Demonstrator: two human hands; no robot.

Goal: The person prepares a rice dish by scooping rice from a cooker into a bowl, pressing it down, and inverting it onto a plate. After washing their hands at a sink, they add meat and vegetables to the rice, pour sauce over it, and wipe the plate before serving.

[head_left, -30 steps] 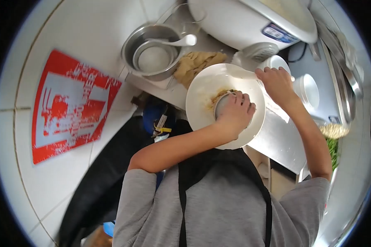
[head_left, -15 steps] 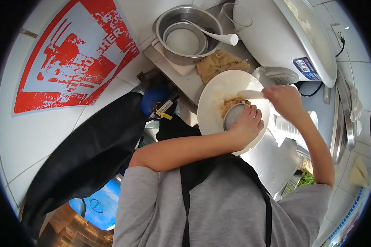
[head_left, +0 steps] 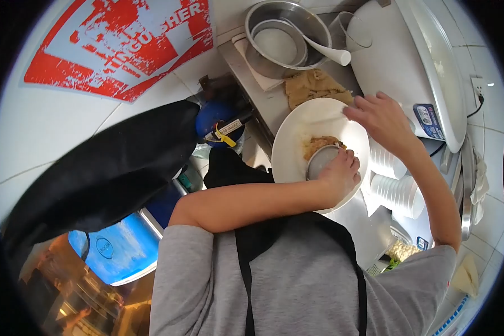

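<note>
A large white plate (head_left: 288, 137) lies in front of me with a small heap of brown food (head_left: 321, 144) in its middle. My left hand (head_left: 340, 176) is closed around a small round metal bowl (head_left: 321, 161), which is in the plate against the food. Over the far right rim, my right hand (head_left: 382, 122) is closed in a pinch on a white spoon-like utensil (head_left: 331, 116). The utensil reaches over the plate, blurred and pale against it, so its exact shape is hard to make out.
A steel pot (head_left: 252, 51) with a smaller pan and a white ladle (head_left: 337, 55) stands behind, near a clear glass (head_left: 357, 31) and a tan cloth (head_left: 313, 87). A big white rice container (head_left: 395, 61) is at the back right. Stacked plastic cups (head_left: 395, 193) stand right of the plate.
The view has shifted. My right hand has drawn the utensil up from the food toward the plate's far rim. My left hand still keeps the metal bowl beside the food.
</note>
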